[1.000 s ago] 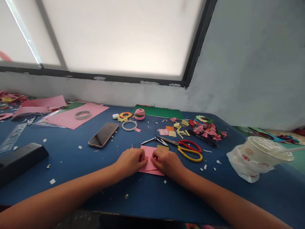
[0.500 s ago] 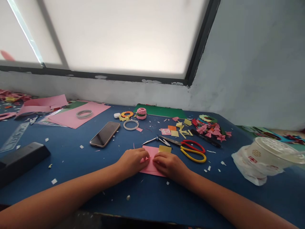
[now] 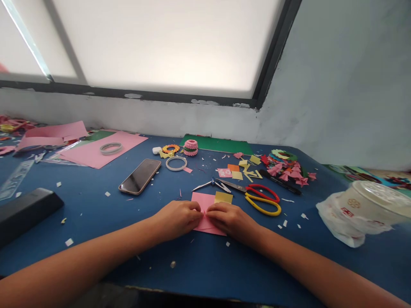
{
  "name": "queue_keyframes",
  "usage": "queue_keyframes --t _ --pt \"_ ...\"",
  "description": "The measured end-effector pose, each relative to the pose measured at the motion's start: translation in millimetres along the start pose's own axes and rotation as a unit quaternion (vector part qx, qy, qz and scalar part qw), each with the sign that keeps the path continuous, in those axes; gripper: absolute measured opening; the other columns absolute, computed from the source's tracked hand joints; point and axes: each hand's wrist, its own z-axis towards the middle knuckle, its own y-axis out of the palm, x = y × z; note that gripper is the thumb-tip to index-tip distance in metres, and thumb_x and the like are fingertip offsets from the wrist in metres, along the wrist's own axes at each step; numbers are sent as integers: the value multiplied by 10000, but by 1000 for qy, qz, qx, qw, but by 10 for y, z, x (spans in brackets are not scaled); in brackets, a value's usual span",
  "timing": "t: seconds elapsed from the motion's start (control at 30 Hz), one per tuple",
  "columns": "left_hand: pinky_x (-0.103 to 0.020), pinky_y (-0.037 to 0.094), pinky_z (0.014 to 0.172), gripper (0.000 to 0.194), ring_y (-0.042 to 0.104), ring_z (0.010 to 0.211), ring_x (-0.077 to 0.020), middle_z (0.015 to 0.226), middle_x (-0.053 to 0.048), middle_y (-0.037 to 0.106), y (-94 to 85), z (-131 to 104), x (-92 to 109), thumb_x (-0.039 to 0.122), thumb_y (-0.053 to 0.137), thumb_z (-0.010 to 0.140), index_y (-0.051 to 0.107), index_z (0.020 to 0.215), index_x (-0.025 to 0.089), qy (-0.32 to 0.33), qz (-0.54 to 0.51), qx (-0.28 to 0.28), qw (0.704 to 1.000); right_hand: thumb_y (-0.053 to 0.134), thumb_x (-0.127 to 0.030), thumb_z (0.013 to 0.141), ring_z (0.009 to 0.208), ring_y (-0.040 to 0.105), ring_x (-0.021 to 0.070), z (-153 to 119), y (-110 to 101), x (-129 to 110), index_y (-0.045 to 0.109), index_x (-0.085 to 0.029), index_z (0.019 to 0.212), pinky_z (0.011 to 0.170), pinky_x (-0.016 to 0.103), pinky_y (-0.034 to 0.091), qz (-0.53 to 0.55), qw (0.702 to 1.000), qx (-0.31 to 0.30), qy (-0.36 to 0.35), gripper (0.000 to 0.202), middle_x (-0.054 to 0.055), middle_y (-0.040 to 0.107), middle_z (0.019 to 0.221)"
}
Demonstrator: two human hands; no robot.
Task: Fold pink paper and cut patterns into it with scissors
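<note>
Paper (image 3: 206, 223), pink, under left hand (image 3: 176, 219), right hand (image 3: 236, 220); fingers bunched, pinch unclear. I judge folding; next needs firm crease.

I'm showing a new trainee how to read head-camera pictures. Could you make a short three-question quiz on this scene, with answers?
1. Multiple choice: what colours are the handles of the scissors?
A) Both black
B) One red, one yellow
C) Both green

2. True or false: the phone lies on the blue tabletop.

3. Fill in the colour: the left hand and the right hand both touch a piece of ____ paper.

Key
1. B
2. True
3. Pink
</note>
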Motion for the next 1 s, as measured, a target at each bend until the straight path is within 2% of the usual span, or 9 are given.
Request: queue_keyframes --t 0.2,0.37,0.57,0.87,1.0 --pt "-236 463 664 293 618 758 -145 929 -58 643 4 7 29 222 363 888 647 829 176 -3 19 -15 1000 430 -179 877 815 613 170 -1 18 13 636 -138 858 737 287 515 5 1000 6 -8 211 104 657 875" --pt "-233 459 661 301 614 761 -145 939 -59 636 8 20 40 233 357 892 645 825 175 -15 19 -19 1000 465 -175 856 834 613 165 3 1 41 646 -135 873 751 272 512 49 999 0 -5 186 108 659 900" --pt "-216 458 714 293 602 791 -124 970 -63 621 14 16 16 248 364 893 646 855 179 -5 -20 3 1000 479 -173 847 830 618 159 2 -47 52 651 -127 883 747 265 514 73 997 -13 1 182 110 664 912" --pt "-215 460 713 277 606 812 -129 985 -62 631 29 18 -43 201 369 891 638 836 166 63 39 -5 997 448 -194 868 814 621 155 -4 -17 66 651 -138 852 738 266 518 50 999 1 -18 212 107 668 887" --pt "-216 458 730 272 602 818 -128 981 -64 630 -10 28 -42 187 379 884 634 791 169 88 40 1 995 436 -197 875 826 615 151 -4 -22 69 645 -148 866 746 268 513 44 999 -16 -10 215 104 662 902"
